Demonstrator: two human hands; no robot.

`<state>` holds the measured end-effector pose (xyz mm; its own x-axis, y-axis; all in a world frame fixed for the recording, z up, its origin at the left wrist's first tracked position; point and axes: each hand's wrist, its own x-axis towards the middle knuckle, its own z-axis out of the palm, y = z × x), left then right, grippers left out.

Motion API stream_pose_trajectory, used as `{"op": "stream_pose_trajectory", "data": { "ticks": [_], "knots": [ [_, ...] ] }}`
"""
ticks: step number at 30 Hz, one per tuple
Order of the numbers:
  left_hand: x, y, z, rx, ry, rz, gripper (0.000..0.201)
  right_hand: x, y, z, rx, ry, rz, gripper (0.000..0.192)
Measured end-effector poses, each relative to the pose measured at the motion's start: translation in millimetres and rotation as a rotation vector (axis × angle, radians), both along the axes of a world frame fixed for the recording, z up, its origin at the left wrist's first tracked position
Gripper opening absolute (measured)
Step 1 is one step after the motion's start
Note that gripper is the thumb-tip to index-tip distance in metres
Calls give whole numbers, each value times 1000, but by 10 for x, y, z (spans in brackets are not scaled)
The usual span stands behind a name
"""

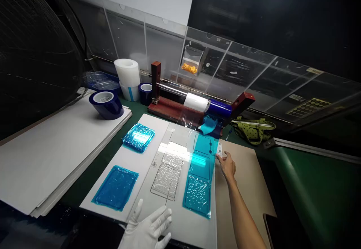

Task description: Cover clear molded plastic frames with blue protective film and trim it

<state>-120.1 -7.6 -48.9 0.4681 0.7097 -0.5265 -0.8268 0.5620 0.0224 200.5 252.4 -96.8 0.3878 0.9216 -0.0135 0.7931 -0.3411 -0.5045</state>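
Head: bubbled, oblong blue film; right hand at its edge

Your left hand wears a close-fitting white glove; your right hand and forearm are bare.

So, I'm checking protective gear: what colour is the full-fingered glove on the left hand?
White glove, clearest in the head view.

Gloved left hand cut off by bottom edge; label too small to read.
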Motion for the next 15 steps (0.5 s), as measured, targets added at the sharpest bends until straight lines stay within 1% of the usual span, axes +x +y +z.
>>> {"op": "stream_pose_trajectory", "data": {
  "ticks": [2, 4, 5, 7, 9, 11, 12, 13, 14, 15],
  "knots": [
    [62, 6, 15, -15, -13, 29, 50, -58, 129, -61, -12, 45, 27, 48],
    [112, 8, 36, 0, -17, 41, 48, -94, 170, -89, 2, 98, 45, 38],
    [133, 8, 48, 15, -16, 32, 47, -89, 154, -88, 19, 128, 53, 37],
    [169, 10, 64, 49, -4, 0, 48, -28, 53, -49, 70, 193, 67, 42],
    [209, 22, 44, 74, -1, -55, 60, 96, -132, 44, 141, 266, 69, 49],
    [275, 54, -17, 121, 17, -127, 79, 251, -391, 190, 220, 338, 57, 56],
    [328, 81, -49, 171, 60, -167, 87, 326, -545, 280, 255, 370, 49, 59],
    [399, 116, -71, 238, 145, -213, 91, 392, -712, 379, 281, 393, 44, 60],
    [490, 158, -70, 327, 279, -259, 93, 441, -888, 483, 301, 420, 43, 59],
    [601, 207, -39, 432, 452, -313, 98, 470, -1070, 589, 316, 458, 43, 56]
  ]
}}
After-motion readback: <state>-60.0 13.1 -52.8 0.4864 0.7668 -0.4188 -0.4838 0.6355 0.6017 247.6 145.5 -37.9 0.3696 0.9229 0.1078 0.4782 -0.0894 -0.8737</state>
